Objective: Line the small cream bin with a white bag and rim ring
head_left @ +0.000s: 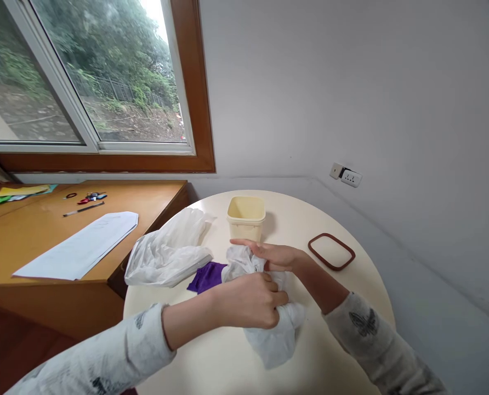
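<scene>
A crumpled white plastic bag [273,340] is bunched up between my two hands, above the round table. My left hand [252,299] is closed in a fist around part of it, and the rest of the bag hangs down toward me. Just behind it, my right hand [275,255] has the upper bunch of the bag between thumb and fingers, its fingers reaching left. A folded purple cloth [207,277] lies left of the hands, partly covered by the bag. Beyond my right fingertips stands a cream plastic tub [246,219] without a lid.
Another crumpled white plastic bag [166,252] lies on the round table [211,351] at left. A brown rounded frame [331,251] rests at right. White paper [84,244], a pen [83,209] and small items sit on the wooden desk [154,192]. A wall socket [350,177] is at right.
</scene>
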The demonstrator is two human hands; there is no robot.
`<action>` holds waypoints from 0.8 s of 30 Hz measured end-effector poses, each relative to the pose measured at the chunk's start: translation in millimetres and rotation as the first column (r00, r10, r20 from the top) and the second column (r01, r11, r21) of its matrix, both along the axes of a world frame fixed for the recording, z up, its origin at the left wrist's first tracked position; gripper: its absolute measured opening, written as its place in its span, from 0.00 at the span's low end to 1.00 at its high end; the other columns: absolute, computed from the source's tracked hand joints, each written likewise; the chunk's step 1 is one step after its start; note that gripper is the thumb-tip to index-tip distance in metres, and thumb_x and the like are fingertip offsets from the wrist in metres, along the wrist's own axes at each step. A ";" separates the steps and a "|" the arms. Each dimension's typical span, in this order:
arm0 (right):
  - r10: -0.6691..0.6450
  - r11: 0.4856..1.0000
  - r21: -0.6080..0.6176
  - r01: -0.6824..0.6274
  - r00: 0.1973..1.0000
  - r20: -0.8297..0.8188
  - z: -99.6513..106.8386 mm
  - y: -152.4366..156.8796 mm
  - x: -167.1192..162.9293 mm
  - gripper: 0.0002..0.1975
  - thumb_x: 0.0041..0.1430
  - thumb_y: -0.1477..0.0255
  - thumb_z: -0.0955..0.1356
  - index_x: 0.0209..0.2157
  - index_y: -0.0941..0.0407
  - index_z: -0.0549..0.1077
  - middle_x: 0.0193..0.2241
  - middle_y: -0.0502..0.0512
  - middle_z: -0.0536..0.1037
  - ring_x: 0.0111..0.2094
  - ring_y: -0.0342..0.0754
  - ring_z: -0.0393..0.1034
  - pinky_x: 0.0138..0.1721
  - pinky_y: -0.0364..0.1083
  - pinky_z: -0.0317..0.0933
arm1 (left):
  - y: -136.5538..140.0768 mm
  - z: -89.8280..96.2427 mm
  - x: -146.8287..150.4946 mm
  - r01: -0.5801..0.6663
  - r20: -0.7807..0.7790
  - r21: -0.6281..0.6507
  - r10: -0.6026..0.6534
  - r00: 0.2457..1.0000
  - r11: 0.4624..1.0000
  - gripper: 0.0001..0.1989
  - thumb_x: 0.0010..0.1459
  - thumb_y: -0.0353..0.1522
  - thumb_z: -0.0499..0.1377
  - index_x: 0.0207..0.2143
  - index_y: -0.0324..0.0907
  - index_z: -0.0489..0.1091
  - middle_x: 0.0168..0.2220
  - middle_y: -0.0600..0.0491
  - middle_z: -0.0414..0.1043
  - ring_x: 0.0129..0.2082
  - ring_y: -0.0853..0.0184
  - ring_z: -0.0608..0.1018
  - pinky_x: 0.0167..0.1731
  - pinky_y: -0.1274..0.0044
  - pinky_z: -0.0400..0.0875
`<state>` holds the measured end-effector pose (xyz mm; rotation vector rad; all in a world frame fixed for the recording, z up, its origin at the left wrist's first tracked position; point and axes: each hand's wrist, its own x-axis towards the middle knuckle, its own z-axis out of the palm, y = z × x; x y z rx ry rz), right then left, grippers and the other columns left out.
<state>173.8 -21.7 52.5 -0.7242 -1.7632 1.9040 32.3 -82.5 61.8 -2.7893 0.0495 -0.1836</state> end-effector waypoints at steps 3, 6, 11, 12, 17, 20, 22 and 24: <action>0.217 0.966 -0.144 -0.217 0.976 -0.016 -7.8 5.0 -9.3 0.32 0.44 0.54 0.69 0.50 0.55 0.66 0.28 0.49 0.71 0.30 0.40 0.64 0.27 0.38 0.58 | 0.9 -9.9 -1.6 -0.027 0.026 -0.060 0.029 0.999 0.998 0.11 0.43 0.18 0.55 0.14 0.39 0.63 0.25 0.51 0.66 0.24 0.68 0.67 0.24 0.74 0.58; 0.236 0.950 -0.186 -0.250 0.967 -0.093 -12.8 3.8 -16.7 0.29 0.42 0.64 0.73 0.48 0.54 0.67 0.33 0.49 0.72 0.33 0.39 0.65 0.31 0.38 0.58 | 1.8 -17.4 -4.9 -0.098 0.080 -0.190 0.115 0.990 0.977 0.11 0.48 0.19 0.53 0.19 0.39 0.67 0.25 0.51 0.67 0.25 0.68 0.67 0.28 0.74 0.61; 0.011 0.984 -0.172 -0.040 0.987 -0.161 -20.3 -3.7 -18.5 0.18 0.44 0.71 0.72 0.40 0.58 0.72 0.31 0.50 0.74 0.32 0.40 0.66 0.34 0.40 0.58 | 1.3 -16.7 -13.0 -0.113 0.192 -0.436 0.215 0.958 0.893 0.11 0.55 0.22 0.50 0.32 0.39 0.71 0.34 0.48 0.71 0.34 0.65 0.71 0.37 0.73 0.64; -0.050 0.986 -0.166 0.024 0.987 -0.150 -22.1 -5.0 -17.6 0.16 0.44 0.71 0.72 0.38 0.58 0.73 0.30 0.50 0.74 0.31 0.41 0.66 0.33 0.40 0.58 | 0.8 -16.1 -14.2 -0.115 0.229 -0.497 0.257 0.939 0.860 0.11 0.56 0.24 0.50 0.37 0.39 0.70 0.36 0.47 0.71 0.37 0.64 0.71 0.39 0.73 0.64; -0.359 0.930 -0.138 0.341 0.921 -0.147 -31.0 -12.7 -11.5 0.11 0.46 0.69 0.70 0.34 0.57 0.73 0.29 0.51 0.75 0.32 0.44 0.68 0.34 0.42 0.60 | -1.6 -24.2 -15.7 0.015 0.458 -0.693 0.424 0.781 0.721 0.18 0.56 0.27 0.55 0.49 0.43 0.63 0.44 0.48 0.67 0.47 0.62 0.66 0.47 0.71 0.62; -0.488 0.869 -0.213 0.446 0.842 -0.229 -36.7 -18.7 -7.3 0.10 0.46 0.70 0.70 0.34 0.56 0.72 0.29 0.51 0.75 0.31 0.45 0.69 0.33 0.43 0.60 | -1.8 -36.4 -14.5 0.037 0.509 -0.779 0.597 0.619 0.626 0.18 0.54 0.29 0.56 0.49 0.46 0.64 0.47 0.47 0.63 0.48 0.61 0.64 0.49 0.68 0.60; -0.568 0.821 -0.258 0.510 0.778 -0.270 -40.6 -22.6 -4.8 0.10 0.46 0.71 0.69 0.34 0.56 0.71 0.29 0.51 0.75 0.30 0.45 0.68 0.32 0.44 0.60 | -1.2 -44.6 -13.3 0.075 0.486 -0.848 0.715 0.502 0.524 0.17 0.54 0.30 0.56 0.48 0.45 0.64 0.48 0.46 0.61 0.48 0.61 0.65 0.49 0.67 0.60; -0.627 0.778 -0.291 0.557 0.719 -0.300 -44.3 -26.1 -2.5 0.11 0.46 0.72 0.69 0.35 0.56 0.71 0.29 0.51 0.74 0.31 0.45 0.67 0.33 0.44 0.60 | 0.2 -52.1 -11.7 0.152 0.441 -0.896 0.803 0.401 0.417 0.18 0.54 0.31 0.55 0.49 0.43 0.64 0.48 0.46 0.60 0.47 0.61 0.66 0.48 0.68 0.61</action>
